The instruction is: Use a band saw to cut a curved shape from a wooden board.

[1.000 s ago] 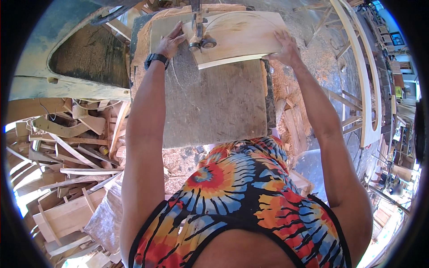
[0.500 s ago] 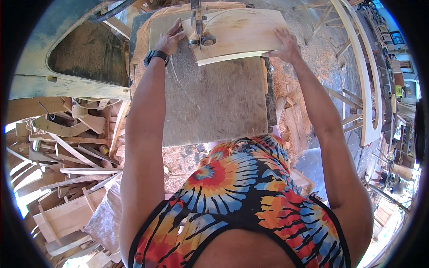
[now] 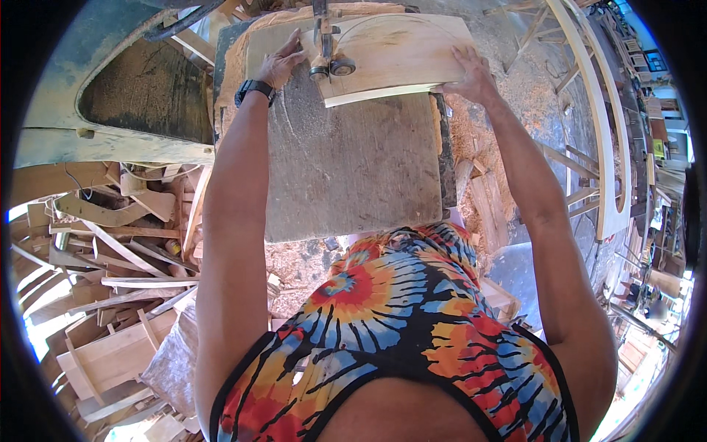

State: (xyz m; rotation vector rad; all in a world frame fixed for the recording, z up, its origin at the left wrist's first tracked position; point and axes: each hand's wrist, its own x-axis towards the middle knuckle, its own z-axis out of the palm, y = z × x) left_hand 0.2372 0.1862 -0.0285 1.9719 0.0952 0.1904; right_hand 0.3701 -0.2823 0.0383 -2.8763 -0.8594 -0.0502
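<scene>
A pale wooden board (image 3: 409, 55) with a curved near edge and a pencilled arc lies on the saw table, under the blade guide (image 3: 331, 62) of a bandsaw. My right hand (image 3: 473, 76) grips the board's right end, fingers on top and thumb at the near edge. At the other end, my left hand (image 3: 282, 65) rests with its fingers spread, their tips at or very close to the board's left edge, just left of the guide. A dark watch (image 3: 255, 91) circles my left wrist. The guide hides most of the blade.
The worn saw table (image 3: 353, 162) carries sawdust along its edges. The saw's pale green frame (image 3: 110, 147) stands at left, above a heap of wood offcuts (image 3: 118, 250). Curved wooden frames (image 3: 604, 147) stand at right, and sawdust and scraps (image 3: 486, 199) cover the floor nearby.
My left wrist and forearm have shifted very slightly left. The board and my right hand look almost unmoved.
</scene>
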